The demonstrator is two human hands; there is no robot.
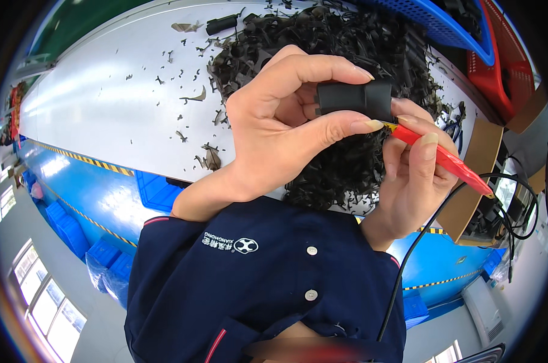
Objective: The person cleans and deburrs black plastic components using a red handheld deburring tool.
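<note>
Between the thumb and fingers of my left hand point(286, 121) is a black plastic cylindrical part point(355, 101), lying sideways with a stepped, notched left end. My right hand point(422, 160) grips a slim knife with a red handle point(443, 157). Its short blade end, partly hidden by my left thumb, is at the lower right edge of the part. Fingers of my right hand also reach up behind the knife to the part's right end. Both hands are raised above a large heap of black plastic pieces point(340, 42).
Under the heap is a white table point(116, 103), strewn with small black scraps. Another black cylindrical part point(222, 24) lies at the far edge. A blue crate point(443, 24), a red crate point(497, 66) and a cardboard box point(473, 175) stand at right. A black cable point(416, 242) hangs near my right arm.
</note>
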